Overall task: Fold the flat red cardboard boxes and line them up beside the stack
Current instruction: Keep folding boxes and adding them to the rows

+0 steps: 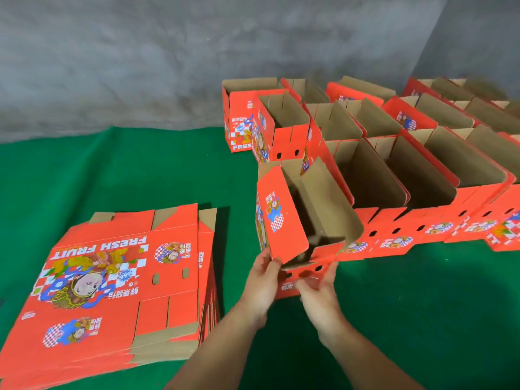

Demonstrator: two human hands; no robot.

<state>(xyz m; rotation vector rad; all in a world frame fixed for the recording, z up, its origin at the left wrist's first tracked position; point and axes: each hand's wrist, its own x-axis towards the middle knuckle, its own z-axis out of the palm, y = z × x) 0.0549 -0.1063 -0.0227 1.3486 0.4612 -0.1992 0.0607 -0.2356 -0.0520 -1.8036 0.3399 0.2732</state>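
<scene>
At the centre of the frame a half-folded red box (304,218) stands open-topped on the green table (140,170), its near end held by both hands: the left hand (264,273) has its fingers grasping the lower corner of the left side panel, and the right hand (319,287) has its fingers curled on the front flap beneath the punched holes. The stack of flat boxes (112,291) lies at lower left, and rows of folded boxes (408,153) fill the upper right, the nearest touching the held box
</scene>
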